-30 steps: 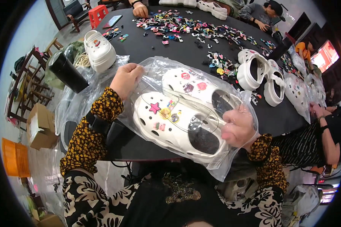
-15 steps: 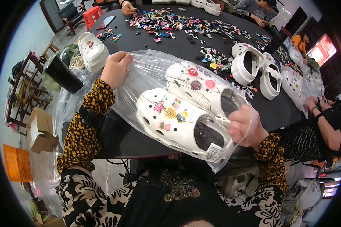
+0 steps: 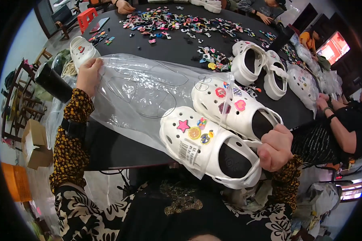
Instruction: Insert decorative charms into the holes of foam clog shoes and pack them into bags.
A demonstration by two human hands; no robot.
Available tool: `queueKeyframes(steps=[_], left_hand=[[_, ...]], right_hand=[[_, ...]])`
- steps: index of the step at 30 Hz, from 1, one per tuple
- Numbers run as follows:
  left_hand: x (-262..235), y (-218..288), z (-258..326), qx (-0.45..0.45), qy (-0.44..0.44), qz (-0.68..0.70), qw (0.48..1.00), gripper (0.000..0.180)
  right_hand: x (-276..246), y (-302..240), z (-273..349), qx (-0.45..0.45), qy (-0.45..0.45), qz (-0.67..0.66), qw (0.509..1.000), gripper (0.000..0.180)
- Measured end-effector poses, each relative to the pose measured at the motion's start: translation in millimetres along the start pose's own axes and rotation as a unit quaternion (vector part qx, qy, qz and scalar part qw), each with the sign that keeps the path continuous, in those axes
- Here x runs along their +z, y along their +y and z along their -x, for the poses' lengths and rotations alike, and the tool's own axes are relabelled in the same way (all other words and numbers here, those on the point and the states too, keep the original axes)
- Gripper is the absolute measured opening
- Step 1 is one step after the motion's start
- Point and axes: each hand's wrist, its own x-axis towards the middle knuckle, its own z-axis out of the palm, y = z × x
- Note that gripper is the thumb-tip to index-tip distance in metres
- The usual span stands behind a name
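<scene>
The left hand (image 3: pixel 89 74) reaches out over the far left of the black table (image 3: pixel 169 48), fingers closed on the end of a clear plastic bag (image 3: pixel 145 94) that stretches flat toward the body. The right hand (image 3: pixel 275 146) is a tight fist by the table's near right edge, gripping the heel straps of a pair of white clogs (image 3: pixel 213 132) studded with colourful charms. The clogs lie side by side, half inside the bag's mouth, their long axes running diagonally, toes pointing up-left into the bag and heels toward the fist.
</scene>
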Motion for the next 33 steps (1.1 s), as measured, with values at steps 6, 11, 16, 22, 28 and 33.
queueKeyframes(steps=[6, 11, 16, 22, 28, 33], left_hand=[[-15.3, -20.3, -16.6, -0.030, 0.043, 0.050, 0.997, 0.024], [-49.6, -47.1, -37.1, -0.060, 0.076, 0.181, 0.979, 0.027], [-28.5, -23.5, -31.3, -0.046, 0.037, 0.070, 0.996, 0.034], [17.0, 35.8, 32.9, 0.412, 0.107, -0.358, 0.831, 0.045], [62.8, 93.2, 152.3, 0.293, -0.407, -0.313, 0.806, 0.046], [82.0, 61.4, 161.8, 0.380, -0.425, -0.390, 0.723, 0.059]], right_hand=[[-20.4, 2.6, 14.5, -0.006, 0.128, 0.046, 0.991, 0.029], [-56.5, 2.3, 46.6, 0.218, 0.183, -0.010, 0.959, 0.038], [-45.8, -3.1, 25.3, 0.276, 0.200, 0.068, 0.938, 0.042], [-40.3, 10.4, 14.5, 0.250, 0.252, 0.015, 0.935, 0.044], [-47.0, 20.9, 16.0, 0.146, 0.239, 0.007, 0.960, 0.026], [-7.3, 46.2, -36.5, -0.109, 0.234, 0.085, 0.962, 0.016]])
